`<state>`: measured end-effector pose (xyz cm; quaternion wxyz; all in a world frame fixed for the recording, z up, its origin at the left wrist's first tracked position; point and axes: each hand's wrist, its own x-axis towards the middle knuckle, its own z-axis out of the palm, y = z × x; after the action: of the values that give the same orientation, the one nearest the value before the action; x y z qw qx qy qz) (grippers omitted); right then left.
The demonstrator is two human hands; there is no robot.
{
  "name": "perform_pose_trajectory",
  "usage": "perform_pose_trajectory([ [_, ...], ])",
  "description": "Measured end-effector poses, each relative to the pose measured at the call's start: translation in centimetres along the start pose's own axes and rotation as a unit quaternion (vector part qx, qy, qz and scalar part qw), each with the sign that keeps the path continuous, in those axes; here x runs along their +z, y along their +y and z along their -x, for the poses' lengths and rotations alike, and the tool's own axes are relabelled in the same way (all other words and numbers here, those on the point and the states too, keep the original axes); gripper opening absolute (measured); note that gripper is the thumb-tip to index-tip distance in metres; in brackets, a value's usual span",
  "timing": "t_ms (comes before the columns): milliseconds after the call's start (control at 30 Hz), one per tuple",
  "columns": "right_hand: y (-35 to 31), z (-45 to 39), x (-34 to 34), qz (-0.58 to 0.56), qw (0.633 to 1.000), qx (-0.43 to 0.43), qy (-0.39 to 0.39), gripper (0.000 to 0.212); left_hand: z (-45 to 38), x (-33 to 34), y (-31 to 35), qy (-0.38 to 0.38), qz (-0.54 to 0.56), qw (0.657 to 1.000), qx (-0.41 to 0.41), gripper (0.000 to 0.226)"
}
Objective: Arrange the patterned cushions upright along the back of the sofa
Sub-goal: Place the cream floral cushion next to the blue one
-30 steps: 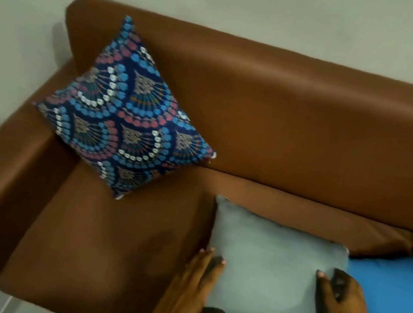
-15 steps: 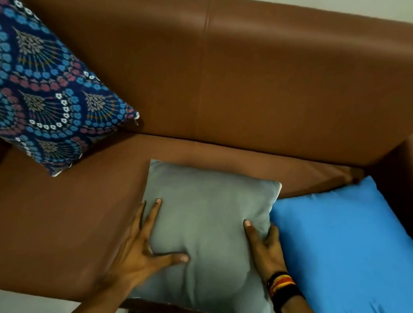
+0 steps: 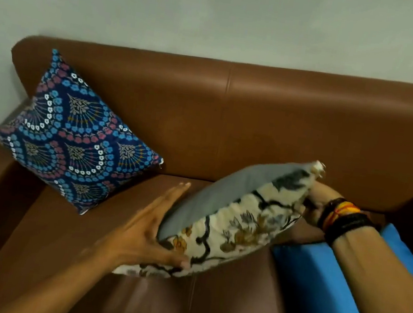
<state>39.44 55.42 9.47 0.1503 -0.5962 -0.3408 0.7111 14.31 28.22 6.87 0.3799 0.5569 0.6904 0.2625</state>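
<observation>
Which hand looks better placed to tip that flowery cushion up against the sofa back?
Probably the right hand: it grips the flowery cushion's raised corner nearest the sofa back. The left hand supports the low front edge.

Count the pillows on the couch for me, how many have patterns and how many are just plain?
Patterned: 2, the navy fan-print cushion and the floral cushion held by the left hand and right hand.
Plain: 1, the blue cushion.
Total: 3
</observation>
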Motion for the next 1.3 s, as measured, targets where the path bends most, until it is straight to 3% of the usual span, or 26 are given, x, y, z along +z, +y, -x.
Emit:
perform_pose_trajectory([
  [67, -0.7, -1.0, 1.5, -0.019, 0.999, 0.031, 0.013, 0.011, -2.5, -1.1, -0.2, -0.009, -0.054, 0.998, -0.021, 0.14],
  [267, -1.6, -4.4, 3.6, -0.157, 0.984, -0.007, 0.081, 0.025, -9.1, -5.2, 1.1, 0.084, -0.167, 0.982, -0.029, 0.125],
  [367, -2.0, -5.0, 4.0, -0.162, 0.981, -0.058, 0.09, 0.014, -12.3, -7.2, 0.4, 0.041, -0.211, 0.976, -0.026, 0.139],
  [467, -2.3, -5.0, 4.5, -0.111, 0.987, -0.096, 0.073, 0.037, -15.3, -8.2, -0.8, 0.002, -0.247, 0.968, -0.048, 0.151],
  [533, -2.4, -4.8, 4.9, -0.068, 0.988, -0.118, 0.071, 0.047, -16.6, -8.2, -1.5, 0.01, -0.241, 0.969, -0.055, 0.139],
  [600, -2.6, -4.8, 5.0, -0.033, 0.988, -0.134, 0.07, 0.048, -17.3, -8.0, -1.8, 0.025, -0.225, 0.973, -0.048, 0.112],
  [700, -2.7, -4.7, 4.9, -0.009, 0.985, -0.157, 0.071, 0.038, -17.6, -7.5, -1.8, 0.053, -0.203, 0.978, -0.019, 0.077],
  [800, -3.4, -4.6, 5.1, -0.033, 0.979, -0.187, 0.08, 0.027, -17.7, -8.0, -1.5, 0.089, -0.19, 0.978, 0.013, 0.064],
  [967, -4.5, -4.4, 5.8, -0.035, 0.975, -0.209, 0.067, 0.031, -18.1, -8.9, -1.6, 0.117, -0.214, 0.97, 0.017, 0.074],
  [1167, -3.5, -4.0, 2.7, -0.061, 0.969, -0.232, 0.059, 0.062, -15.6, -6.3, -1.7, 0.144, -0.176, 0.973, -0.045, 0.119],
  [1233, -3.1, -3.1, 0.4, -0.041, 0.964, -0.251, 0.082, 0.056, -13.6, -3.8, -1.9, 0.202, -0.187, 0.96, -0.041, 0.119],
  [1300, -2.3, -2.2, -2.7, 0.047, 0.947, -0.283, 0.143, 0.05, -11.4, -0.1, -1.4, 0.273, -0.207, 0.94, 0.007, 0.104],
])
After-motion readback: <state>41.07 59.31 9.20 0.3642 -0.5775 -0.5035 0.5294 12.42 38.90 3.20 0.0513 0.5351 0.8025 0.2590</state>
